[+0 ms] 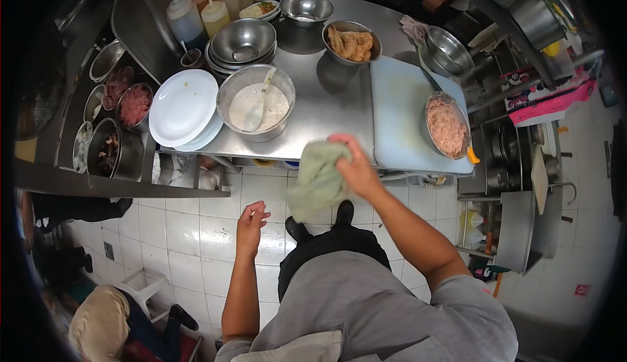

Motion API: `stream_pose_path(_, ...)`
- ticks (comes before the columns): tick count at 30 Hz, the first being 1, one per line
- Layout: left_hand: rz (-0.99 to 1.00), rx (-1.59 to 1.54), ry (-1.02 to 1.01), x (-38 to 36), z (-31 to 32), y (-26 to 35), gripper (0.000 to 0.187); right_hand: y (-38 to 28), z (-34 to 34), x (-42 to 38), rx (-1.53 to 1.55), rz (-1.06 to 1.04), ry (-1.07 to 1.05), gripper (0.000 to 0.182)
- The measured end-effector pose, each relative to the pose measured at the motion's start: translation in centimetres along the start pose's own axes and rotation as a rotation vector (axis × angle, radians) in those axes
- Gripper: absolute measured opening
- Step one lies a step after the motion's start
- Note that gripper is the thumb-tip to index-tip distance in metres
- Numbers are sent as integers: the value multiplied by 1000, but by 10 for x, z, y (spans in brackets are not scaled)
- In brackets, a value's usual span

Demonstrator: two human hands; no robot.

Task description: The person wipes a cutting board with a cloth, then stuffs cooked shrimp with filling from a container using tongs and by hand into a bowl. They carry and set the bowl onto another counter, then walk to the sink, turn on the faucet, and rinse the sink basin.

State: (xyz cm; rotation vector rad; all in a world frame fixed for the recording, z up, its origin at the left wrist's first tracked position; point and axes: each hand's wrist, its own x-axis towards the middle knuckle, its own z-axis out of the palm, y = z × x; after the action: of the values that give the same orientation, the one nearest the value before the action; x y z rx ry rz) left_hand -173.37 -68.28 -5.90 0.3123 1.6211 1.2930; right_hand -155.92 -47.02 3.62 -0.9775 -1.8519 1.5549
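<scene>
My right hand [356, 167] grips a pale green cloth [318, 180], which hangs down in front of the steel counter's [326, 117] front edge, above my shoes. The cloth is slightly blurred. My left hand [251, 226] is held out over the floor, left of the cloth, with loosely curled fingers a little apart and nothing seen in them. On the counter past the cloth stands a steel bowl of white flour-like powder [271, 115] with a pale spoon [257, 109] in it. To the right lies a white cutting board [397, 110] bearing a metal dish of minced meat [447, 127].
Stacked white plates [183, 107] sit at the counter's left edge. Behind are steel bowls [243, 40], sauce bottles [186, 19] and a bowl of fried-looking pieces [351, 42]. Containers of raw meat [135, 106] stand far left. A seated person [101, 323] is at lower left, near a white stool [144, 287].
</scene>
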Motion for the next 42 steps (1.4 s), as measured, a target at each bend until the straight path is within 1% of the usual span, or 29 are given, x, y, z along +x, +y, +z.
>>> stream_pose_path(2,-13,11,-2,-2,-6,-12,31,-22,-15,23,-54,-162,177,39)
stream_pose_path(4,-20,17,-1,-6,-8,-24,32,-58,-22,43,217,-105,226,35)
stream_pose_path(5,-39,35,-21,-10,-8,-30,32,-66,-23,51,217,-107,228,35)
stream_pose_path(7,-57,51,-40,-17,-8,-40,32,-76,-25,65,350,-138,232,34)
stream_pose_path(8,-76,76,-52,-21,-7,-43,32,-64,-26,73,256,-129,224,34)
stream_pose_path(9,-96,102,-63,-25,-6,-47,32,-49,-25,77,256,-129,225,34)
stream_pose_path(11,-80,123,-53,-31,-8,-57,32,-10,-19,85,-722,-165,216,42)
stream_pose_path(12,-46,154,-48,-34,-10,-64,32,18,-10,81,-895,-168,255,56)
stream_pose_path(13,-13,185,-43,-36,-12,-70,33,38,-4,74,-895,-167,258,56)
stream_pose_path(14,21,203,-32,-39,-14,-74,33,55,2,66,-937,-205,190,59)
stream_pose_path(15,22,204,-35,-40,-16,-78,33,60,8,58,-977,-243,122,62)
stream_pose_path(17,27,263,26,-40,-20,-86,23,51,7,54,-958,-271,117,65)
stream_pose_path(19,54,293,7,-35,-27,-100,20,22,-3,49,-297,69,30,61)
stream_pose_path(20,91,322,-6,-33,-30,-100,18,24,-9,43,-297,74,39,61)
stream_pose_path(21,97,324,-16,-30,-33,-99,18,28,-18,39,-255,5,106,55)
stream_pose_path(22,164,374,-6,-28,-34,-97,16,32,-31,31,-218,-62,179,50)
stream_pose_path(23,229,424,-7,-27,-32,-93,15,34,-47,17,-229,-56,206,50)
stream_pose_path(24,273,468,10,-28,-29,-82,13,36,-63,-3,-41,93,179,43)
stream_pose_path(25,248,498,44,-30,-26,-72,14,39,-80,-21,151,231,148,37)
stream_pose_path(27,188,493,89,-29,-23,-67,16,54,-114,-60,257,359,225,34)
stream_pose_path(29,224,468,103,-29,-19,-70,18,74,-155,-95,469,396,425,41)
stream_pose_path(31,159,520,118,-36,-9,-63,18,102,-204,-110,643,359,669,52)
stream_pose_path(32,181,525,106,-36,-5,-68,17,95,-217,-111,653,348,664,52)
stream_pose_path(34,210,551,83,-42,14,-66,17,64,-243,-103,752,283,891,54)
stream_pose_path(35,223,574,52,-47,27,-65,16,59,-253,-98,762,272,884,54)
stream_pose_path(37,260,590,40,-54,55,-61,16,53,-272,-88,686,280,569,48)
stream_pose_path(38,312,623,14,-60,70,-56,16,73,-285,-82,677,293,470,46)
stream_pose_path(39,361,658,-12,-66,85,-52,17,77,-290,-81,687,287,464,46)
stream_pose_path(42,353,679,-11,-81,124,-48,21,78,-292,-73,816,378,371,43)
